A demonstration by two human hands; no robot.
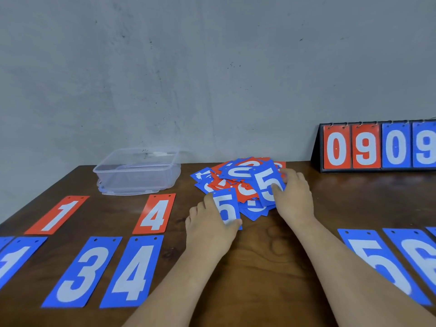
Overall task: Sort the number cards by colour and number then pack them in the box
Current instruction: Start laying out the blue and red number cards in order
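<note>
Left hand point(210, 225) pinches lower 5 card point(226, 207); right hand point(295, 197) pinches upper 5 card point(265, 182)

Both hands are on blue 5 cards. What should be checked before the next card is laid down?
1. Left hand grips a blue 5 card: ok.
2. Right hand holds the second blue 5 on the pile: ok.
3. Place for them: the laid blue 5 lies at the near right, beside the blue 6: ok.
4. Pile fully sorted: not ok, many cards left.
5. Box open for packing: cannot tell.
</note>
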